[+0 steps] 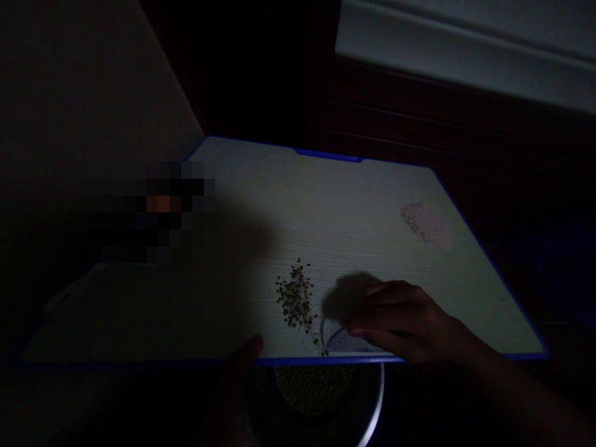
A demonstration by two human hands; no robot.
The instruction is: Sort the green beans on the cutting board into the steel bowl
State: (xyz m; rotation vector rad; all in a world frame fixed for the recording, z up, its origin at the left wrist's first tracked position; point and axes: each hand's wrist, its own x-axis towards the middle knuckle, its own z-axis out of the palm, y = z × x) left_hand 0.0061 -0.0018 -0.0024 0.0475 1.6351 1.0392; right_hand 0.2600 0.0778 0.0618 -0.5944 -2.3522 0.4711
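Note:
In dim light a pale board with a blue rim lies in front of me. My right hand rests on its near edge, fingers curled over a small clear round thing that I cannot make out well. Just left of it lies a small heap of green grains. My left hand is below the board's near edge, fingers on the rim of a metal bowl holding more green grains; its fingers are mostly in the dark.
A pinkish patch of powder or grains lies at the board's far right. A pale wall and ledge show at the upper right. A dark blurred shape covers the board's left side.

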